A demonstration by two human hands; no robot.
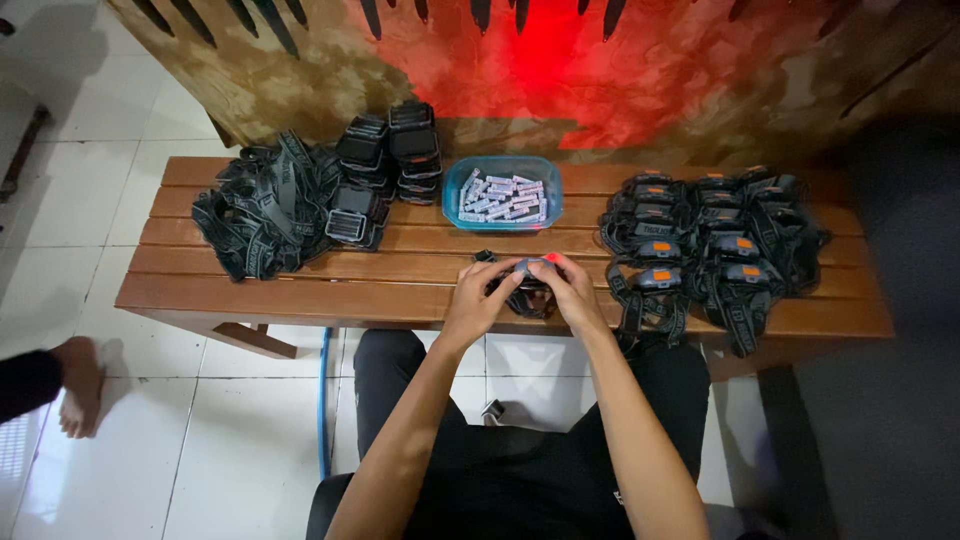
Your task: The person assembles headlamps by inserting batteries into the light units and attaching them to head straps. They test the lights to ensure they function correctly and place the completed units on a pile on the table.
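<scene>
- Person seated at wooden bench (pixel 300 290), both hands at front-centre of it, working one headlamp (pixel 528 272).
- Left hand (pixel 478 300) — fingers curled round the headlamp's left side, gripping body + strap.
- Right hand (pixel 572 290) — fingers wrapped over the right side, thumb on top; a small red spot shows at the fingertips, can't tell what it is.
- Headlamp sits between the two hands, just above the bench's front slats; its black strap hangs below the palms, touching the wood.
- Behind the hands, mid-bench: blue plastic tub (pixel 502 194) full of small batteries (pixel 500 197), lying loose.
- Left side of bench: heap of black straps (pixel 262 210), w/ stacks of dark lamp bodies (pixel 390 160) just beside it, toward the tub.
- Right side: pile of assembled headlamps (pixel 712 250) w/ orange buttons, straps tangled, some hanging over the front edge.
- Floor = white tile. Another person's bare foot (pixel 78 385) at far left, well apart from the bench.
- Blue hose (pixel 325 400) runs along the floor by the seated person's left leg.
</scene>
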